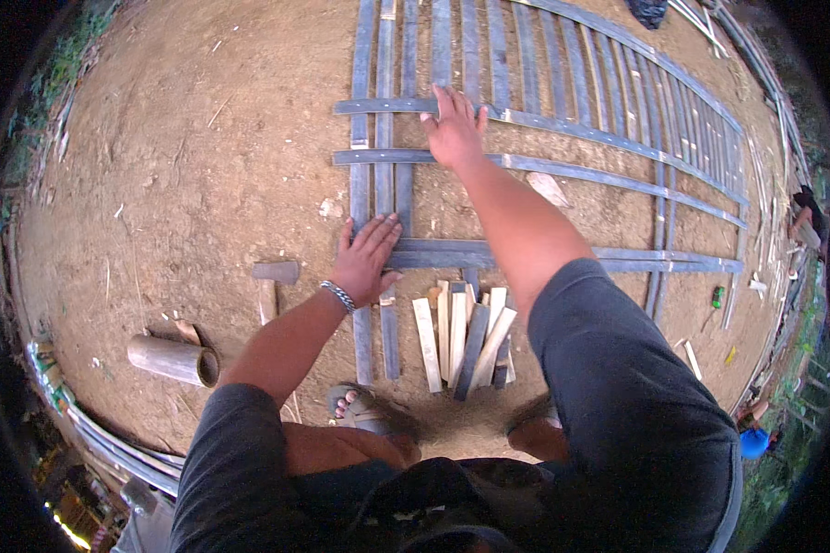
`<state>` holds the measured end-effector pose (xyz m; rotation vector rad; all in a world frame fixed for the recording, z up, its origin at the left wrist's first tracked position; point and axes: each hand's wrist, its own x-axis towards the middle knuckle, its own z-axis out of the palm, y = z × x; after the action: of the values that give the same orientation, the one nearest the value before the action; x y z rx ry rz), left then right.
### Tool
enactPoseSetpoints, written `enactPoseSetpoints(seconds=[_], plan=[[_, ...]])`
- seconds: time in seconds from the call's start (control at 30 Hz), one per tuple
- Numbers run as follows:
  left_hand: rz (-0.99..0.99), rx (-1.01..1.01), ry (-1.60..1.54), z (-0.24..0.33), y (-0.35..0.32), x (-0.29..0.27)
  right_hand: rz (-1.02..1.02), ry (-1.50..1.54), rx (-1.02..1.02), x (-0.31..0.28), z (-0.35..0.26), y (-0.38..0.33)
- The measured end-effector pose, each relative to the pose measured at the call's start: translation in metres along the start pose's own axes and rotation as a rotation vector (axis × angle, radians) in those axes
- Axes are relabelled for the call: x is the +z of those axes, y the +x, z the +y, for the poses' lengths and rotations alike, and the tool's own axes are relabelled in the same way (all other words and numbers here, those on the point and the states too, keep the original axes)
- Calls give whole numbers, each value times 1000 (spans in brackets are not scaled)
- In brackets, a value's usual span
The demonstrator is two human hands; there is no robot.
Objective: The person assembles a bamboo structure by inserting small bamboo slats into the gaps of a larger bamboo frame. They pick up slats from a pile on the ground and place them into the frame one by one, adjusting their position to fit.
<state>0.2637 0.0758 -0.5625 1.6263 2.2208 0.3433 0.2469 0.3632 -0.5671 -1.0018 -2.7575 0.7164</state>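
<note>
My left hand [367, 260] lies palm down, fingers slightly spread, on the dark-grey lattice frame of flat slats [572, 127], stretching centre to far right; my right hand [456, 134], fingers splayed, covers a farther crosspiece [397, 106].

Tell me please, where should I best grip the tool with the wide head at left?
Probably by its pale handle, with the left hand coming from above and the near side. The head lies crosswise at the far end, while the slim handle points toward the picture's lower edge; the left forearm may hide its near end.
</note>
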Motion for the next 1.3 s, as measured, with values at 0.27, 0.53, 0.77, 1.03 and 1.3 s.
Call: enactPoseSetpoints(seconds=[0.27, 0.53, 0.77, 1.03, 1.3], plan=[[-125, -54, 38, 8, -9, -20, 541, 544, 209, -86, 105, -145], [-124, -165, 56, 32, -19, -43, 273, -51, 404, -82, 177, -352], [-42, -369, 109, 24, -19, -50, -251, -3, 311, -91, 81, -373], [-107, -343, 198, 28, -29, -43, -414, 129, 462, -98, 76, -372], [-59, -293, 145, 17, -32, -33, -370, 188, 505, -91, 79, -368]])
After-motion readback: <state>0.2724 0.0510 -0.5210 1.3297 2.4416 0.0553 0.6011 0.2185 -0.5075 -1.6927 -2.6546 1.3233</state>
